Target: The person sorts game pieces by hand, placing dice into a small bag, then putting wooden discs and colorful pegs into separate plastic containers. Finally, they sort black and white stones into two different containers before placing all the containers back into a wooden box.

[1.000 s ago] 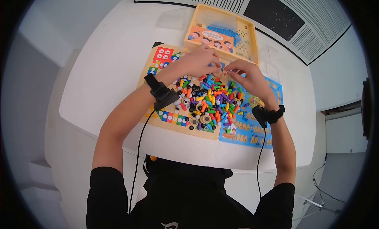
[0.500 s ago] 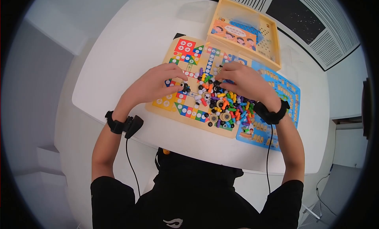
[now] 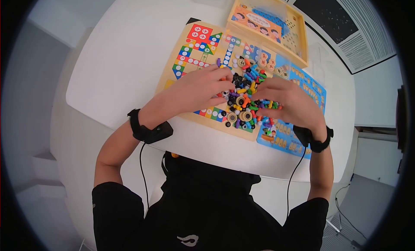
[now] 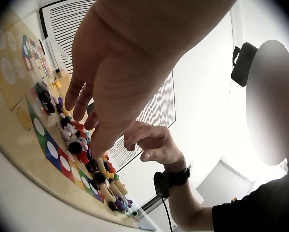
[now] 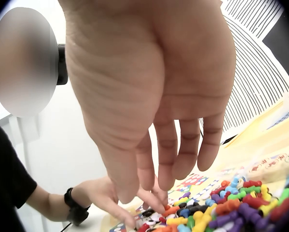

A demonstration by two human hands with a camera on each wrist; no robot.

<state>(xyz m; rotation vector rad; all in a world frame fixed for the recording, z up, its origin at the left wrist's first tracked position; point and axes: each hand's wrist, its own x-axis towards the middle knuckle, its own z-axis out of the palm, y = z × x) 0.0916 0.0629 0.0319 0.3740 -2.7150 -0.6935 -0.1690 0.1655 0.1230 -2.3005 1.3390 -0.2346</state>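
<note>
A heap of colourful plastic pawns and wooden discs lies across a wooden board printed with a flying-chess track. My left hand reaches over the heap's left edge, fingers relaxed and pointing down into the pieces. In the left wrist view its fingertips are right at the pawns, and a small cluster of black pieces lies apart on the board. On the heap's right side hovers my right hand, fingers loosely bent. The right wrist view shows its bare palm above the pawns, with nothing in the fingers.
Beside the wooden board, a blue printed board extends to the right. Wooden discs with red characters sit behind the heap. At the back stands a shallow wooden box holding an orange booklet and a blue item.
First both hands were close together at the back by the box. The left hand then went left to black pieces on the board and has returned to the heap; the right moved to its right side.
</note>
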